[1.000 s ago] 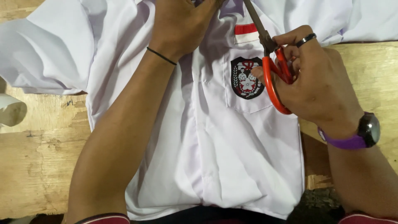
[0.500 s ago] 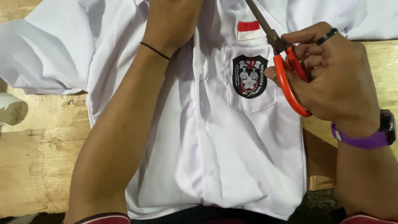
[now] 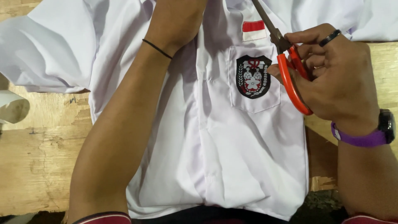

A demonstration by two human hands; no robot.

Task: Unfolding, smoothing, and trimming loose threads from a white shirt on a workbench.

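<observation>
Right hand (image 3: 331, 79) grips orange-handled metal scissors (image 3: 290, 74), blades pointing far over white cotton shirt (image 3: 232, 157). Left hand (image 3: 178, 20) presses shirt far-centre; grip unclear. Wooden tabletop (image 3: 37, 166) beneath.

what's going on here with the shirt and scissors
A person has a white shirt spread on a wooden table. The right hand holds orange-handled scissors, blades pointing up toward the collar area, beside the chest pocket with its badge. The left hand presses on the shirt near the top, partly out of view.
</observation>
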